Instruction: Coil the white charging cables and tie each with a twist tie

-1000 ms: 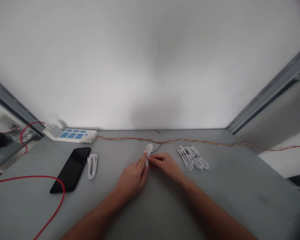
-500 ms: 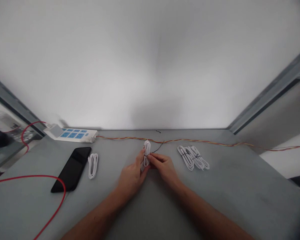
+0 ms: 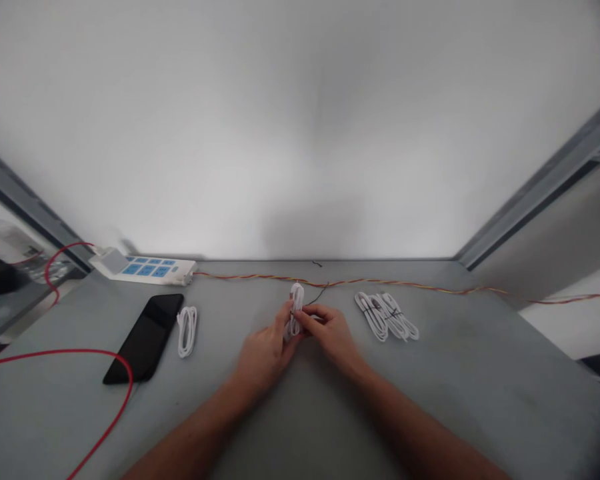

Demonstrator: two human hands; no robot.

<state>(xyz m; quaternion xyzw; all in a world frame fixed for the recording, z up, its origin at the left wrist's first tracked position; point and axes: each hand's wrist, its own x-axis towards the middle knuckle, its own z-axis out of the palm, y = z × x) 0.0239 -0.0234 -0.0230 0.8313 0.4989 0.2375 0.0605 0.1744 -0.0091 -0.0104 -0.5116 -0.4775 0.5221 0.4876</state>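
Note:
At the middle of the table, a coiled white cable [image 3: 297,293] stands upright between my two hands. My left hand [image 3: 264,353] is closed on the coil from its left side, fingers behind and thumb low. My right hand [image 3: 330,337] pinches at the coil's middle, where a thin black twist tie [image 3: 293,313] goes around it; the fingertips cover most of the tie. Just behind the right fingers lies another thin black tie [image 3: 318,295]. To the right rest coiled white cables [image 3: 387,316] bound with black ties. Left of my hands is one loose white coil [image 3: 187,331].
A black phone [image 3: 145,339] lies at left, with a red cable [image 3: 125,363] looping over its near end. Behind it sits a white power strip [image 3: 183,272] holding a plugged-in adapter [image 3: 111,260]. A twisted red-yellow wire [image 3: 410,285] runs along the table's back, before a white wall [image 3: 300,133].
The held coil has shifted slightly right and turned a little. My right fingertips stay at its middle, over the tie. Everything else on the table lies as before.

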